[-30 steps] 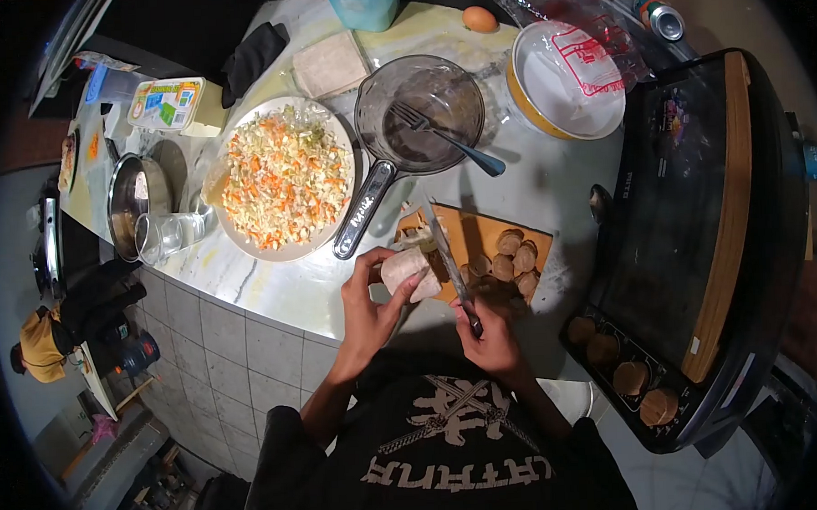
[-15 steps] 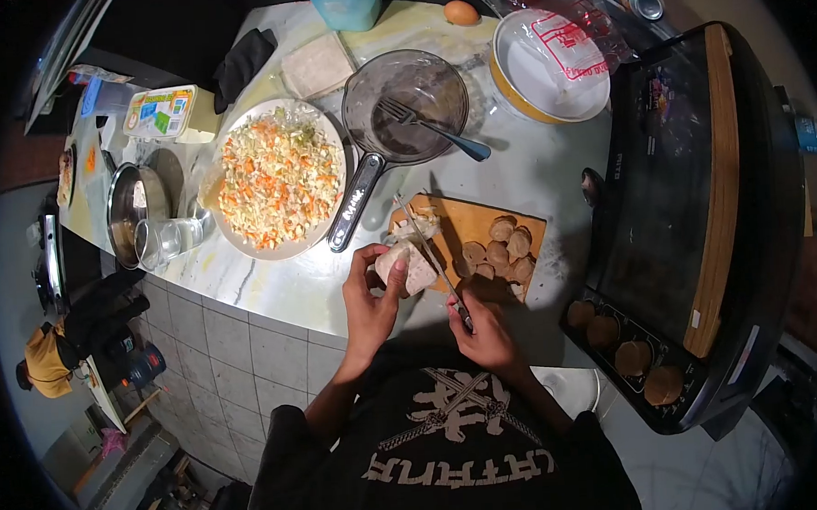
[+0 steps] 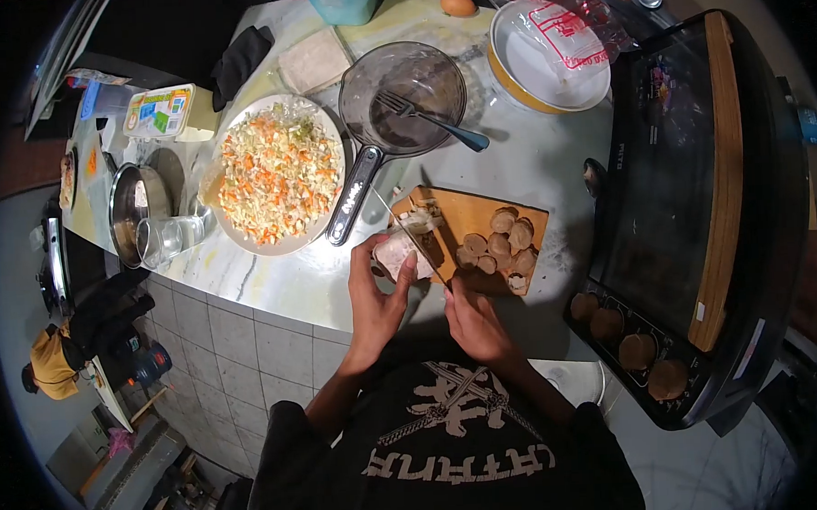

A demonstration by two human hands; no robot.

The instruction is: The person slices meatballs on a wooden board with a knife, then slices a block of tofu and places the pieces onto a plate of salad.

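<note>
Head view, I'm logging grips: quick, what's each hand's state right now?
Left hand: closed around a pale block.
Right hand: closed, holding the knife, its handle mostly hidden.

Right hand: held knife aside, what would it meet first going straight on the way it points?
Likely the pale block, possibly the left hand gripping it; depth is unclear from this single view.

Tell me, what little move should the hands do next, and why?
I think the left hand should probably slide its thumb back a little, because that thumb lies on the pale block, close to the knife in the right hand, whose blade slants by the block's edge.
</note>
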